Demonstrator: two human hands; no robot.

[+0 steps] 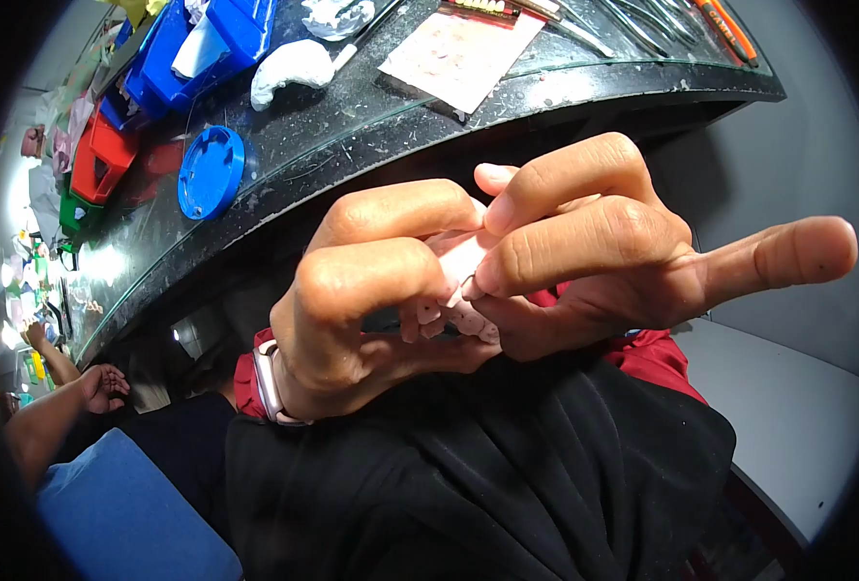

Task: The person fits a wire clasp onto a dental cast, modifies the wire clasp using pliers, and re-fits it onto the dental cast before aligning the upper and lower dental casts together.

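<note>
My left hand (371,276) and my right hand (594,237) meet in front of my lap, fingertips almost touching. Between them is a small pale pink lumpy piece (463,318) with tiny dark specks, partly hidden by the fingers. A flat whitish part (462,257) shows just above it; I cannot tell whether the two are joined. Both hands pinch at this piece with bent fingers. One finger of my right hand sticks out to the right. A light-coloured watch (270,382) is on my left wrist.
The dark bench edge (352,184) curves beyond my hands. On it lie a blue round disc (211,172), a white lump (294,74), a stained paper sheet (463,53), slim metal tools (642,24), an orange cutter (727,31) and blue bins (192,53). Another person's hand (105,387) is at left.
</note>
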